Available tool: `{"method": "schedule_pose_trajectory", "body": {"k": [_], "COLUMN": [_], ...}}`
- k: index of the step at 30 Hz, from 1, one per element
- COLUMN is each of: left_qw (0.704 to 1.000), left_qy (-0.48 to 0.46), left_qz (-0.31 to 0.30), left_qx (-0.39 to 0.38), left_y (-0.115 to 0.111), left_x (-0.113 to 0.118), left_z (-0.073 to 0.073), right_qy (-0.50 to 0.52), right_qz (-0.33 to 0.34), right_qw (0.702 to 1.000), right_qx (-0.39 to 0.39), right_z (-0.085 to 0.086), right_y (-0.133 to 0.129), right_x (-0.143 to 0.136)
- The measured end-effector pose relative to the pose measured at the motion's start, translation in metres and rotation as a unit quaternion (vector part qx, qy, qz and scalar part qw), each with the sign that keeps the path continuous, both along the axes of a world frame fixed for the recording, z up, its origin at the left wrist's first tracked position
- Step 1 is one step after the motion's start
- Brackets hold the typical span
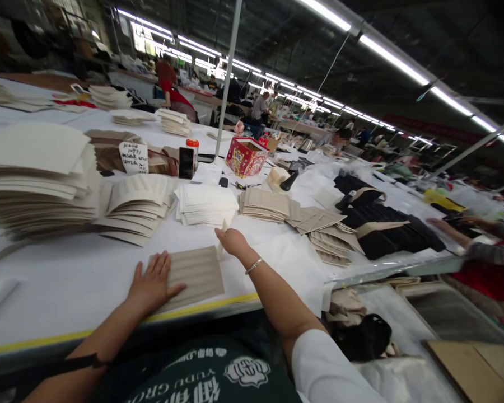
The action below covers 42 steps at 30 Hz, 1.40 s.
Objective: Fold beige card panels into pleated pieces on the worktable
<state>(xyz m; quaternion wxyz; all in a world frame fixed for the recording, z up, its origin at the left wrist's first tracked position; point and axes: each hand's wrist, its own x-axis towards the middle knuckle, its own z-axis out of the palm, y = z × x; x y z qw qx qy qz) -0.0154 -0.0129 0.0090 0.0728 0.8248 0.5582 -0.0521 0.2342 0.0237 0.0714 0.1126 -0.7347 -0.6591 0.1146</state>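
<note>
A beige fabric panel (199, 274) with faint ridges lies flat at the near edge of the table. My left hand (153, 284) rests on its left end, palm down, fingers stretched out. Over the panel's far right corner, my right hand (234, 242) is closed in a pinch. A thin pale strip (220, 252) shows above and below its fingers; motion blur hides what exactly it is. Just beyond that hand sits a stack of white sheets (205, 202), and a pile of beige panels (264, 202) is beside it.
Tall stacks of cream panels (33, 168) and a fanned pile (136, 204) stand left. Farther back are a phone (186, 163), a red box (247, 157) and a metal pole (228, 78). Black fabric (390, 229) lies right, near a co-worker's arm (449, 232).
</note>
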Motion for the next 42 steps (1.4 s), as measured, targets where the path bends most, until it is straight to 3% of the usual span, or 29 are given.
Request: {"method": "schedule_pose_trajectory", "body": {"k": [2,6,13,16,20,24,28,30,32,34,37,39,42], "left_qw": [1.000,1.000,1.000,1.000,0.999,0.997,0.994,0.994,0.995,0.996,0.996,0.996,0.995], "left_qy": [-0.003,-0.014,-0.017,-0.015,-0.030,-0.072,-0.098,-0.085,-0.074,-0.065,-0.067,-0.074,-0.083], "left_qz": [0.004,0.006,0.016,0.025,0.040,0.031,0.007,0.001,0.001,0.006,0.017,0.026,0.031], "left_qx": [0.004,0.011,0.011,0.003,0.011,0.028,0.053,0.065,0.065,0.059,0.049,0.042,0.042], "left_y": [0.001,0.000,-0.001,-0.002,-0.003,0.003,0.001,-0.005,-0.010,-0.014,-0.016,-0.016,-0.017], "left_x": [0.001,0.002,0.002,0.007,0.012,-0.005,-0.036,-0.044,-0.044,-0.042,-0.038,-0.037,-0.038], "left_z": [-0.002,-0.005,-0.005,-0.004,-0.006,-0.014,-0.023,-0.023,-0.022,-0.019,-0.015,-0.015,-0.016], "right_qy": [-0.001,0.004,-0.040,-0.058,-0.050,0.105,0.337,0.378,0.324,0.198,0.039,-0.005,-0.027], "right_qz": [-0.014,-0.042,0.002,0.024,0.048,0.044,-0.037,-0.017,0.037,0.078,0.088,0.096,0.138], "right_qw": [0.999,0.999,0.999,0.997,0.995,0.988,0.935,0.920,0.943,0.977,0.995,0.995,0.990], "right_qx": [-0.044,-0.019,-0.033,-0.047,-0.071,-0.106,-0.100,-0.098,-0.074,-0.028,0.003,-0.009,-0.023], "right_z": [-0.005,-0.011,-0.007,-0.002,0.003,0.000,-0.003,-0.002,0.000,0.001,0.001,-0.002,-0.006], "right_y": [0.003,0.004,-0.010,-0.037,-0.094,-0.133,-0.114,-0.088,-0.059,-0.033,-0.009,-0.010,-0.041], "right_x": [-0.004,-0.006,-0.020,-0.026,-0.027,-0.019,-0.030,-0.052,-0.082,-0.111,-0.139,-0.144,-0.138]}}
